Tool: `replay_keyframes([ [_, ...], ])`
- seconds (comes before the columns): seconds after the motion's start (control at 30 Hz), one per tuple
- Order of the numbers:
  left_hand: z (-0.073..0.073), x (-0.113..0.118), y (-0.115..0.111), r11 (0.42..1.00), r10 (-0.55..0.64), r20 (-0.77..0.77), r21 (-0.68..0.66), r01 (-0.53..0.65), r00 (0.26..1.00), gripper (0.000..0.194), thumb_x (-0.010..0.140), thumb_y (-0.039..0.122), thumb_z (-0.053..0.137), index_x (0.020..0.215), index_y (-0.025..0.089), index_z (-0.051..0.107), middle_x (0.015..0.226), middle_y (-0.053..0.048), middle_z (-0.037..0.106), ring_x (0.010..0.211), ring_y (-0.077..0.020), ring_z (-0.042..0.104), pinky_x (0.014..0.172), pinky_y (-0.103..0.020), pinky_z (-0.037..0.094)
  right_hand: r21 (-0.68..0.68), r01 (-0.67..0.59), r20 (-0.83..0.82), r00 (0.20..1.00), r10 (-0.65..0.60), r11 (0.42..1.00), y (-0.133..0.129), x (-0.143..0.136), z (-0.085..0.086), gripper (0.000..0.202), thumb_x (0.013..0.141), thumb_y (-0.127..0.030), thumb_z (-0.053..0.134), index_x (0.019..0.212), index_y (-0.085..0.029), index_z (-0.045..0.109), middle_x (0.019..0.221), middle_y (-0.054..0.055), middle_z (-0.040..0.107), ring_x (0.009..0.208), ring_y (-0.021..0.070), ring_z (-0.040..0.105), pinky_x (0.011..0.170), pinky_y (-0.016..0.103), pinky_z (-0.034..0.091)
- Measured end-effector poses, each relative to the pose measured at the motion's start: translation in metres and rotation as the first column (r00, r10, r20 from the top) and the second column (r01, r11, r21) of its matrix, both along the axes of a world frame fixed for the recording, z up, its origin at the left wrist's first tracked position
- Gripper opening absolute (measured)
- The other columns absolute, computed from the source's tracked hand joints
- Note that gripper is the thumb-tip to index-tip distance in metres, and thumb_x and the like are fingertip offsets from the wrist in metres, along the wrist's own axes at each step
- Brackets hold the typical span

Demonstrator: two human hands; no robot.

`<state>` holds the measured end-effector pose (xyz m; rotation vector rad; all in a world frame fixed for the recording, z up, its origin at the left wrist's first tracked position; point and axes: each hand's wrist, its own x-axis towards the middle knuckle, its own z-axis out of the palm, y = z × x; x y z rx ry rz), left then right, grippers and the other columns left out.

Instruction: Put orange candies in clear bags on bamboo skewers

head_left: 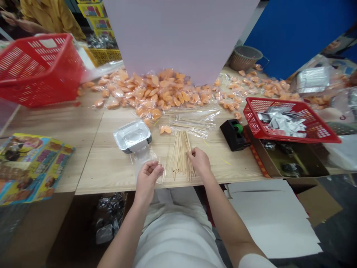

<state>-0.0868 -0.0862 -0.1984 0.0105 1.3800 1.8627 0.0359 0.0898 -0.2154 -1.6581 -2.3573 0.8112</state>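
A fanned bundle of thin bamboo sticks (180, 154) lies on the wooden table in front of me. My right hand (200, 160) is at its right side, thumb and fingers closed on some sticks. To the left, my left hand (150, 175) has its fingers curled in a pinch at a clear plastic bag (142, 158); the bag's edge shows faintly by the fingertips. Foil trays (132, 136) stand stacked just behind that bag. Beyond the bundle lie clear bags with sticks inside (192, 122) and an orange piece (165, 129).
Many bagged orange pieces (167, 89) are heaped along the back. A black tape dispenser (233, 134) and a red basket of silver packets (292, 136) are at right. At left are a larger red basket (41, 83) and printed boxes (33, 167). A person (51, 16) is far left.
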Motion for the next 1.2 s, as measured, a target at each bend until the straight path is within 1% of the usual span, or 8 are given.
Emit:
replay_keyframes([
  [0.13,-0.001,0.002,-0.001,1.0,-0.009,-0.011,-0.016,0.008,1.0,0.043,0.055,0.034,0.089,0.085,0.017,0.063,0.078,0.002,0.068,0.069,-0.0089,0.066,0.068,-0.02,0.052,-0.014,0.006,-0.089,0.996,-0.007,1.0,0.007,0.007,-0.004,0.021,0.087,-0.036,0.054,0.076,-0.02,0.064,0.079,0.004,0.069,0.074,0.0182,0.06,0.064,0.027,0.035],
  [0.3,0.0,0.004,-0.003,1.0,-0.018,-0.008,0.002,0.018,1.0,0.041,0.057,0.034,0.088,0.084,0.017,0.063,0.078,0.002,0.067,0.068,-0.0076,0.065,0.069,-0.02,0.052,-0.021,-0.001,-0.117,0.993,-0.002,1.0,0.01,0.012,-0.006,0.026,0.088,-0.034,0.049,0.074,-0.021,0.067,0.08,0.004,0.071,0.075,0.0185,0.06,0.065,0.027,0.035],
  [0.47,0.0,0.002,-0.003,1.0,-0.008,-0.01,-0.002,0.008,1.0,0.042,0.055,0.034,0.089,0.084,0.017,0.063,0.079,0.001,0.068,0.069,-0.0092,0.066,0.068,-0.021,0.052,-0.035,-0.002,-0.166,0.986,-0.003,0.999,0.011,0.014,-0.006,0.03,0.086,-0.035,0.047,0.07,-0.02,0.068,0.076,0.003,0.072,0.073,0.0182,0.062,0.066,0.026,0.037],
  [0.67,0.003,-0.011,-0.005,0.994,0.107,-0.052,0.02,-0.106,0.993,0.043,0.051,0.031,0.09,0.083,0.017,0.065,0.075,0.002,0.069,0.068,-0.0089,0.066,0.07,-0.021,0.053,-0.063,0.002,-0.196,0.98,-0.015,0.998,0.014,0.017,-0.008,0.031,0.085,-0.036,0.046,0.073,-0.02,0.07,0.076,0.002,0.072,0.076,0.0179,0.063,0.068,0.026,0.039],
  [0.8,0.01,-0.023,-0.008,0.98,0.198,-0.1,0.01,-0.198,0.975,0.045,0.047,0.03,0.091,0.081,0.018,0.065,0.073,0.002,0.069,0.063,-0.0082,0.065,0.066,-0.02,0.053,-0.072,0.027,-0.254,0.966,-0.045,0.997,0.015,0.018,-0.011,0.029,0.084,-0.036,0.048,0.076,-0.02,0.071,0.073,0.002,0.071,0.078,0.0185,0.063,0.072,0.027,0.041],
  [0.87,0.013,-0.027,-0.009,0.976,0.218,-0.117,-0.001,-0.22,0.969,0.045,0.046,0.03,0.091,0.08,0.018,0.064,0.072,0.003,0.068,0.062,-0.0081,0.064,0.064,-0.02,0.053,-0.075,0.036,-0.287,0.956,-0.056,0.997,0.015,0.018,-0.012,0.029,0.084,-0.035,0.047,0.078,-0.021,0.071,0.07,0.001,0.071,0.079,0.019,0.064,0.074,0.027,0.042],
  [1.03,0.011,-0.023,-0.01,0.984,0.177,-0.145,0.002,-0.179,0.973,0.041,0.052,0.03,0.089,0.082,0.018,0.064,0.072,0.003,0.066,0.067,-0.0097,0.066,0.068,-0.022,0.054,-0.113,0.057,-0.338,0.937,-0.092,0.992,0.015,0.019,-0.014,0.03,0.085,-0.037,0.047,0.086,-0.02,0.072,0.069,0.001,0.07,0.078,0.0196,0.064,0.075,0.029,0.044],
  [1.2,0.008,-0.016,-0.005,0.991,0.135,-0.14,0.034,-0.131,0.981,0.039,0.053,0.03,0.089,0.082,0.019,0.065,0.073,0.003,0.065,0.068,-0.0097,0.065,0.07,-0.023,0.054,-0.139,0.07,-0.386,0.915,-0.119,0.988,0.019,0.022,-0.022,0.028,0.084,-0.038,0.049,0.084,-0.019,0.07,0.066,0.001,0.068,0.072,0.0191,0.062,0.07,0.029,0.046],
])
